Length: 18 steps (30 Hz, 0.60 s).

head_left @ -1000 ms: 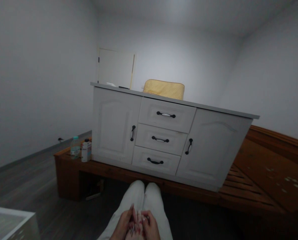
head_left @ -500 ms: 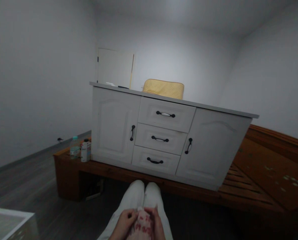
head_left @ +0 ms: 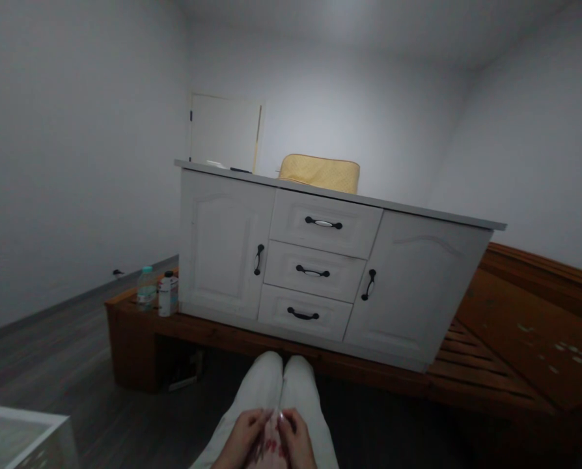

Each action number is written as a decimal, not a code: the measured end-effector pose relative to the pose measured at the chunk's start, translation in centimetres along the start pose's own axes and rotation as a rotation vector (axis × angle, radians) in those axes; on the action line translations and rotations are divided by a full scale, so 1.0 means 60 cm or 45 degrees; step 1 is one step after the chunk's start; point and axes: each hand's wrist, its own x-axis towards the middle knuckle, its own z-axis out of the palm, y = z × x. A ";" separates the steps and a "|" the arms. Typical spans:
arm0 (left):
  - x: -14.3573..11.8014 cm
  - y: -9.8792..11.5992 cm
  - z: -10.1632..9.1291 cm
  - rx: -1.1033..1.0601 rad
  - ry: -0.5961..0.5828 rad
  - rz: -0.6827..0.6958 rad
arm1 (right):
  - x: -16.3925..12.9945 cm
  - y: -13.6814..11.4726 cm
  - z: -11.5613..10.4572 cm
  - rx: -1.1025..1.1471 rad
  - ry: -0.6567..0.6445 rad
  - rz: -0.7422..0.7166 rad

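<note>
Low in the view, a thin pale plastic bag (head_left: 270,449) with red print lies over my lap, between my hands. My left hand (head_left: 246,431) pinches its top edge from the left, thumb and fingers pressed together. On the other side my right hand (head_left: 297,435) grips the same edge, its fingers curled close to the left fingertips. What the bag holds, if anything, cannot be made out. My legs in white trousers (head_left: 264,381) stretch out beneath it.
A white cabinet (head_left: 222,247) with dark handles stands ahead on a wooden bench (head_left: 213,331). A clear bottle (head_left: 146,290) and a white bottle (head_left: 168,296) stand at its left. A woven yellow item (head_left: 320,172) rests on top. A white-edged box (head_left: 37,423) sits lower left.
My right hand has turned inward and its fingers have closed on the bag's top edge beside my left. The bag is more bunched, with less red print showing.
</note>
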 end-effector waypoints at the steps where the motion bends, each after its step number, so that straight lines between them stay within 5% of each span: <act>1: 0.000 -0.001 0.003 0.027 -0.031 -0.003 | 0.000 -0.002 0.000 0.015 -0.009 0.002; 6: 0.000 -0.006 0.010 0.084 -0.031 0.010 | 0.001 -0.010 0.000 0.179 0.038 0.190; 9: -0.004 -0.001 0.005 0.044 -0.065 0.007 | 0.001 -0.006 -0.002 0.099 -0.054 0.072; 12: -0.006 0.004 0.002 -0.039 0.055 -0.048 | 0.000 -0.002 -0.005 -0.043 -0.013 -0.028; 18: 0.001 -0.005 0.009 0.176 -0.037 -0.018 | 0.002 -0.003 0.001 0.086 0.031 0.105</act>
